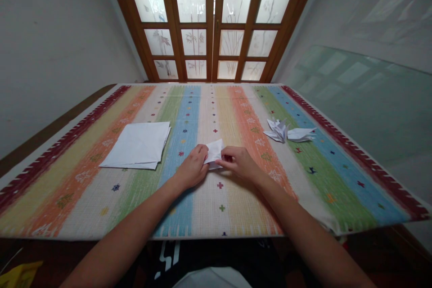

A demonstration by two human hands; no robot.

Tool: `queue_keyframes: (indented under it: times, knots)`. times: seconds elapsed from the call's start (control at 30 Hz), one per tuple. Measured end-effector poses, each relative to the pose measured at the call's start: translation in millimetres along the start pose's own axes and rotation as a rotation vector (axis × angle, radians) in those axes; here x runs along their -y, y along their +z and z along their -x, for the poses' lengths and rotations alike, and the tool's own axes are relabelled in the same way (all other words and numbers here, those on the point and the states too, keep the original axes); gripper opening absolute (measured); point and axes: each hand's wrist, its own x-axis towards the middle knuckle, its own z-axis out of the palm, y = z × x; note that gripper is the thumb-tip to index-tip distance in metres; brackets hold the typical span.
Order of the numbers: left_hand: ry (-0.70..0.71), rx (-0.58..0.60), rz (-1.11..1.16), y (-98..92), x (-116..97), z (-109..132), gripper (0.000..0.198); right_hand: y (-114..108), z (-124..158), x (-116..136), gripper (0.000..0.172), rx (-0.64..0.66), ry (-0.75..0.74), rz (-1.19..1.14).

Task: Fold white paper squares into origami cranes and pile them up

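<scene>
A small folded piece of white paper [213,150] lies between my two hands near the middle of the table. My left hand [195,165] grips its left edge, the fingers curled and pressed together. On the opposite side my right hand [238,160] pinches the right edge between thumb and fingers. Part of the paper is covered by the fingers, so its full folded shape cannot be made out. To the left rests a stack of white paper sheets [137,145]. Folded white paper cranes [278,130] sit together at the right.
A striped, patterned cloth [221,209] covers the table. Wood-framed glass doors [212,27] stand behind the far edge. Walls rise on both sides, and a pale glass panel [364,108] leans at the right. Something yellow [22,274] shows below the table at lower left.
</scene>
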Motion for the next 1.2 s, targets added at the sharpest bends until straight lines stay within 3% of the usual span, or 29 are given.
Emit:
queue_keyframes:
  times: [0.13,0.23,0.43,0.6,0.73,0.87,1.0,1.1,1.2]
  knots:
    - [0.009,-0.015,-0.014,5.9,-5.1,3.2,0.015,5.4,-0.2,7.5,0.045,-0.019,0.179,-0.025]
    - [0.045,0.006,0.037,6.2,-8.3,3.5,0.021,6.1,-1.0,6.7,0.039,-0.034,0.285,-0.036]
    - [-0.098,0.094,0.188,-6.2,-3.5,0.7,0.039,0.4,-3.6,-2.1,0.015,-0.074,0.315,-0.194]
    - [-0.069,0.071,0.211,-6.8,7.2,-0.7,0.069,1.0,-6.0,-5.1,0.02,-0.137,0.35,-0.427]
    - [-0.067,0.049,0.225,-1.9,10.6,-1.9,0.074,2.7,-7.3,-7.4,0.028,-0.171,0.397,-0.64]
    - [-0.09,0.016,0.202,-0.8,10.7,-3.1,0.064,1.5,-5.5,-8.0,0.037,-0.028,0.322,-0.712]
    - [-0.096,-0.011,0.182,-0.7,11.7,-3.8,0.057,-0.7,0.7,-4.2,0.05,0.171,0.177,-0.551]
    - [-0.1,-0.019,0.183,0.4,12.1,-3.9,0.054,-0.6,4.6,-1.1,0.049,0.18,0.107,-0.393]
    - [-0.087,-0.029,0.18,1.4,11.8,-3.9,0.051,0.3,5.5,-0.5,0.035,0.168,0.064,-0.305]
